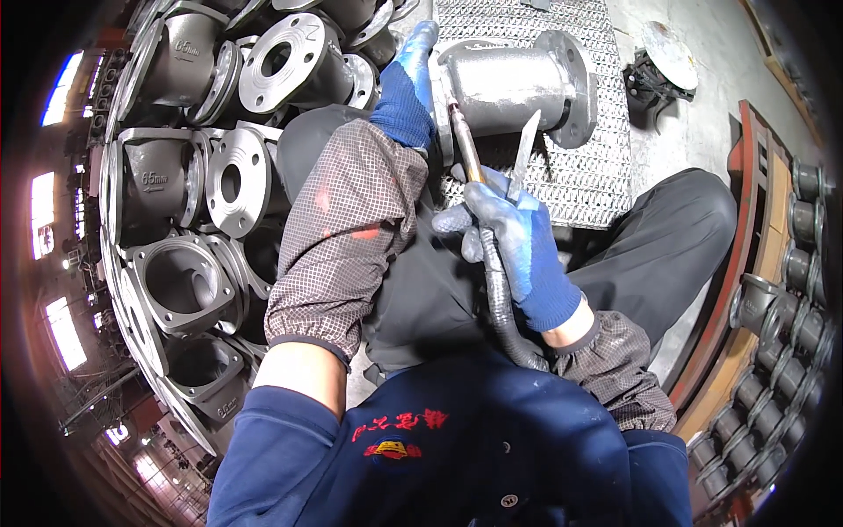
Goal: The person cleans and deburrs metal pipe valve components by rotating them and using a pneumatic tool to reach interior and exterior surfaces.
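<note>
A grey cast-iron flanged valve body (505, 88) lies on its side on a metal mesh mat (571, 189) in front of me. Against its left flange is my left hand (408, 92), in a blue coated glove, fingers closed on the rim. My right hand (518, 237), gloved the same way, is closed around a slim rod-shaped tool (471, 156) with a brass-coloured section and a dark ribbed hose (499, 299). The tool's tip meets the inner side of the left flange. A pointed flat blade (525, 156) also sticks up from this hand.
Similar valve bodies (167, 180) are stacked densely on my left. At the upper right, a round pale disc (669, 54) sits on a dark bundle on the floor. A red metal edge (746, 220) runs along my right, with more flanged castings (760, 307) beyond it.
</note>
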A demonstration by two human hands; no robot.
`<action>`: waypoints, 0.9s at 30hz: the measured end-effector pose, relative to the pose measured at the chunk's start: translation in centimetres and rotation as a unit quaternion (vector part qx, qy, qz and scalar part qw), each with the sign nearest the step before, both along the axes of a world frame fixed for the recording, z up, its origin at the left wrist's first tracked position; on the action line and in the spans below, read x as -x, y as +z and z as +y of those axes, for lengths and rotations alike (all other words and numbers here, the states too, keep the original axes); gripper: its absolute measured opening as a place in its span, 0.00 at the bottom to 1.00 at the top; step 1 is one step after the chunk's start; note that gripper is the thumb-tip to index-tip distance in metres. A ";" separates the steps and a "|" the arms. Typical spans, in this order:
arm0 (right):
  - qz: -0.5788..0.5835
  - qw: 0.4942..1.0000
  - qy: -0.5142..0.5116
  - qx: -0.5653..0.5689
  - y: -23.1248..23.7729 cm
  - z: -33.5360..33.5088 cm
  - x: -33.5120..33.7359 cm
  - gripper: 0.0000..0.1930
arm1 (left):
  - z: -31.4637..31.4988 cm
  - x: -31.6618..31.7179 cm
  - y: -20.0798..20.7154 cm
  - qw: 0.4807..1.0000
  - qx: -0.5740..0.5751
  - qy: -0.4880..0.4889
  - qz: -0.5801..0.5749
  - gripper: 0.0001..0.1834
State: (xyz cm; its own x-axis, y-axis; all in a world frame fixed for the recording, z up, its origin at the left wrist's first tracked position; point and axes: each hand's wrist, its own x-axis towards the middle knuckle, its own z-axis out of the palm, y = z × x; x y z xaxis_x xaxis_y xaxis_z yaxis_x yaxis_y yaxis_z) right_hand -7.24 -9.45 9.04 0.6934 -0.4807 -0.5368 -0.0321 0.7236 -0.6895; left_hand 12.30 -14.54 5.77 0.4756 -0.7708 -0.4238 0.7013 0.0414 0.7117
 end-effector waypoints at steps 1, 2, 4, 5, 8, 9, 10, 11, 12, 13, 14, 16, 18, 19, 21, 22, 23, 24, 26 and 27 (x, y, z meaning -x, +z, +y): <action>-0.003 1.000 0.002 0.000 0.3 -0.3 -0.1 0.21 | 0.1 -0.5 -0.1 1.000 0.000 0.002 -0.003 0.25; -0.005 1.000 0.000 -0.012 0.5 -1.0 -0.1 0.19 | -0.4 -0.7 -0.6 1.000 -0.005 -0.008 -0.008 0.25; -0.029 0.999 0.024 -0.030 -1.1 -2.7 0.3 0.16 | -0.8 -0.9 -1.8 0.998 0.041 -0.049 0.019 0.21; -0.052 0.996 0.039 -0.053 -0.6 -3.1 0.2 0.16 | -0.2 -1.5 -1.9 0.998 0.035 -0.046 0.010 0.21; 0.011 0.997 0.077 -0.022 0.3 -2.9 1.1 0.18 | 0.4 0.2 0.2 1.000 0.003 -0.002 -0.020 0.17; 0.011 0.997 0.076 -0.023 0.0 -3.2 0.9 0.18 | 0.3 -0.2 -0.1 1.000 0.002 -0.003 -0.020 0.17; -0.019 0.997 0.074 -0.031 -0.6 -3.6 0.5 0.18 | 0.1 -0.9 -0.6 0.999 0.023 -0.010 -0.038 0.17; -0.050 0.995 0.071 -0.042 -1.1 -3.8 0.3 0.18 | 0.2 -1.1 -0.8 0.997 0.043 -0.018 -0.056 0.17; -0.075 0.993 0.076 -0.043 -1.6 -4.1 0.3 0.18 | 0.4 -0.3 -0.2 0.995 0.069 -0.039 -0.055 0.18; -0.077 0.993 0.074 -0.045 -1.4 -3.9 0.3 0.18 | 0.7 0.1 0.2 0.995 0.067 -0.041 -0.057 0.18; -0.049 0.995 0.075 -0.039 -0.9 -3.5 0.5 0.17 | 0.8 0.5 0.7 0.997 0.042 -0.027 -0.061 0.18; -0.014 0.997 0.076 -0.028 -0.9 -3.1 1.0 0.16 | 0.8 1.0 1.6 0.997 0.005 -0.010 -0.073 0.19; -0.024 0.997 0.070 -0.035 -1.4 -3.6 0.5 0.16 | 0.4 0.4 0.8 0.994 0.011 -0.029 -0.103 0.26; -0.037 0.996 0.064 -0.039 -1.6 -3.8 0.2 0.15 | 0.3 0.4 1.0 0.993 0.010 -0.030 -0.113 0.26; -0.041 0.996 0.082 -0.018 -0.9 -3.5 0.5 0.17 | 0.1 0.8 1.1 0.991 0.003 -0.003 -0.132 0.25; -0.022 0.997 0.067 -0.029 -1.0 -3.0 0.6 0.17 | 0.0 0.9 1.1 0.990 -0.001 0.024 -0.142 0.25; 0.000 0.998 0.051 -0.041 -1.3 -2.4 0.8 0.17 | 0.0 1.0 1.1 0.990 -0.001 0.023 -0.140 0.25; -0.006 0.999 0.039 -0.032 -1.5 -2.2 1.0 0.17 | 0.0 0.9 1.1 0.992 0.022 -0.012 -0.124 0.24; -0.024 0.996 0.075 -0.033 -1.1 -3.0 0.4 0.18 | 1.0 0.5 1.5 0.992 0.039 -0.038 -0.114 0.26; -0.037 0.994 0.101 -0.029 -1.1 -3.7 0.2 0.18 | 0.9 0.6 1.5 0.991 0.040 -0.039 -0.118 0.27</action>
State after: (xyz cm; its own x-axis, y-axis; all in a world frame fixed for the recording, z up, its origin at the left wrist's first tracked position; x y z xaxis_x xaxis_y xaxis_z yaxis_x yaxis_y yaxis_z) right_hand -7.48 -13.13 7.93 0.8106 -0.2979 -0.5042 -0.1313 0.7466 -0.6522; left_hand 11.67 -13.64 7.28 0.4912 -0.8363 -0.2435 0.5197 0.0571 0.8524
